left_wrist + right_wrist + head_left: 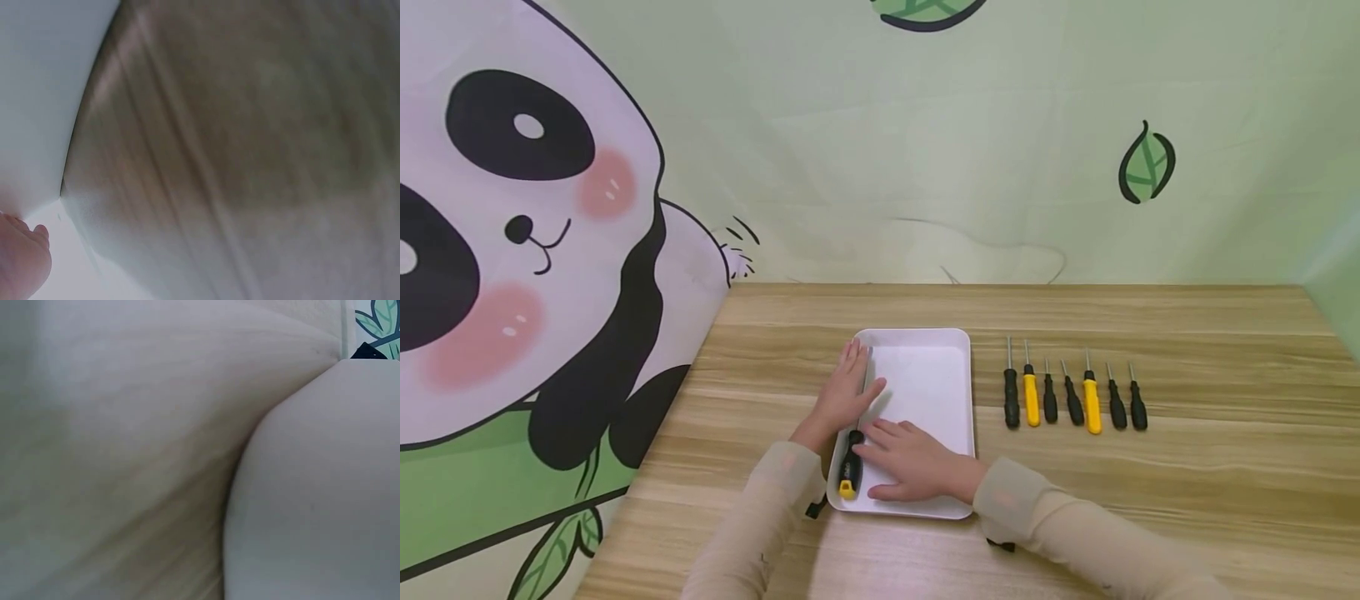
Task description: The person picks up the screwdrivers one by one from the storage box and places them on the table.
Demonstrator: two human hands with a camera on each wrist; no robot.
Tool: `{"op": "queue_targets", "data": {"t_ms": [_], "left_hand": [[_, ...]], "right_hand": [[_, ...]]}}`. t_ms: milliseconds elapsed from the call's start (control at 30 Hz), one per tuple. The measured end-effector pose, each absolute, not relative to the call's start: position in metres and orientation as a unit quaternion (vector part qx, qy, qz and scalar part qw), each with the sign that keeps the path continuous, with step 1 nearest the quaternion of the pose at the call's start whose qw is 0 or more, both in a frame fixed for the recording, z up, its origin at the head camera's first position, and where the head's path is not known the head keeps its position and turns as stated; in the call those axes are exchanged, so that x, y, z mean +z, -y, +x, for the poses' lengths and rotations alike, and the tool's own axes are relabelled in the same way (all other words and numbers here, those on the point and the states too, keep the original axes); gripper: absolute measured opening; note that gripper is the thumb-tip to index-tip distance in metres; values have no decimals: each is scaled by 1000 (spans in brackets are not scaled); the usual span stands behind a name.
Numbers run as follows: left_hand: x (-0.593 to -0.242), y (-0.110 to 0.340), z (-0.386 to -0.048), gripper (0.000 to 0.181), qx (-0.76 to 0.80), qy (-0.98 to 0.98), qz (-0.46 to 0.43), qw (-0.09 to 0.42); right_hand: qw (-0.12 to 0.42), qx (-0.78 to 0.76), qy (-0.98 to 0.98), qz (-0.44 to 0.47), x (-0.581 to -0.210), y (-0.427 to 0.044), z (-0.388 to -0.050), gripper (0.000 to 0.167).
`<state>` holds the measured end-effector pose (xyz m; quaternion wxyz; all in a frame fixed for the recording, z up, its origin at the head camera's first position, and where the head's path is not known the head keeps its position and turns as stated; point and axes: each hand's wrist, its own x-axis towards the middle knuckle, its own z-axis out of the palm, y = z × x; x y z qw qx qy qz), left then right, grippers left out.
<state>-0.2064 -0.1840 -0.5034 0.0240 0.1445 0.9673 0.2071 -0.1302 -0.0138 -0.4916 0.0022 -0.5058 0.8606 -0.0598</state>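
Observation:
A white rectangular tray [925, 375] lies on the table, and inside its left edge is a long screwdriver [852, 458] with a black and yellow handle at the near end. Fingers straight, my left hand [841, 400] lies along the tray's left rim, beside the screwdriver's shaft. My right hand [917, 462] is spread flat over the tray, its fingertips at the screwdriver's handle. Neither hand is curled around anything. In the left wrist view, part of a hand [22, 256] shows at the lower left. The right wrist view shows the tray's outer wall [312, 487].
Right of the tray, several smaller screwdrivers stand in a row, handles toward me, some black [1011, 400] and some yellow [1092, 404]. The wood-grain table [1225, 500] meets a panda-printed backdrop [1000, 167] behind and at the left.

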Motion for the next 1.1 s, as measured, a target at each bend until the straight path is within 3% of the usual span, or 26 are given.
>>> {"op": "queue_targets", "data": {"t_ms": [1100], "left_hand": [[-505, 185, -206, 72, 218, -963, 155, 8]], "right_hand": [[-48, -43, -865, -498, -490, 42, -126, 56]]}}
